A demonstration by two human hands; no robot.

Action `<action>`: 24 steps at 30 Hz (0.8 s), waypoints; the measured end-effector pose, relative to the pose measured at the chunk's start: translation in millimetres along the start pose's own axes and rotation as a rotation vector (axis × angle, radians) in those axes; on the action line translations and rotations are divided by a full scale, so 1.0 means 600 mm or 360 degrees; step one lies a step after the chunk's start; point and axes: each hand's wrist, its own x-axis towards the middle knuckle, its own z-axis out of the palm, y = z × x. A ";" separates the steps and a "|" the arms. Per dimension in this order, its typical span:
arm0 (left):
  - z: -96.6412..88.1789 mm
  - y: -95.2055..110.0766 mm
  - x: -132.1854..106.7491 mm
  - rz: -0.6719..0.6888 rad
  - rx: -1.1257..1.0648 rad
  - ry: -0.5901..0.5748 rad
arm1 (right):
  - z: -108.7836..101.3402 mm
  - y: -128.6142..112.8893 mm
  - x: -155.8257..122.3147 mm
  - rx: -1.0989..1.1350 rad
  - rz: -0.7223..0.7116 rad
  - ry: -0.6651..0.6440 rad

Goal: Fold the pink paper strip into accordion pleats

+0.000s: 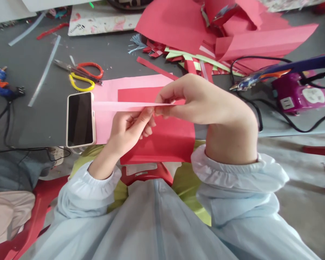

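A narrow pink paper strip (119,106) stretches sideways in front of me, held between both hands. My left hand (132,126) pinches its lower edge near the middle, thumb against fingers. At the strip's right end my right hand (186,99) grips it with bent fingers, partly hiding that end. Below the hands lies a sheet of red paper (168,141), reaching over the table's front edge. Under it is a larger light pink sheet (108,88). A phone (80,119) with a dark screen rests on the pink sheet's left side.
Scissors (86,74) with red and yellow handles lie behind the phone. Glue sticks (44,70) and a blue glue gun (1,83) are at left. Another glue gun (284,70) rests by a purple power socket (300,92) and cables. Red paper (178,25) and cut strips are heaped behind.
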 end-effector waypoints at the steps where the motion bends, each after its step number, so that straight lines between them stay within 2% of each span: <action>1: -0.002 0.001 -0.001 0.0038 0.0013 0.0014 | 0.000 0.000 -0.001 0.0014 0.0009 -0.0006; 5: -0.009 0.006 -0.006 0.0180 0.0078 0.0044 | -0.001 0.004 -0.004 0.0059 0.0023 -0.0040; 13: -0.022 0.013 -0.013 0.0320 0.0181 0.0195 | -0.004 0.005 -0.009 0.0136 0.0036 -0.0138; 19: -0.040 0.019 -0.018 0.0303 0.0274 0.0350 | -0.006 0.017 -0.009 0.0149 0.0031 -0.0183; 24: -0.051 0.021 -0.021 0.0367 0.0312 0.0403 | -0.007 0.024 -0.011 0.0155 0.0066 -0.0180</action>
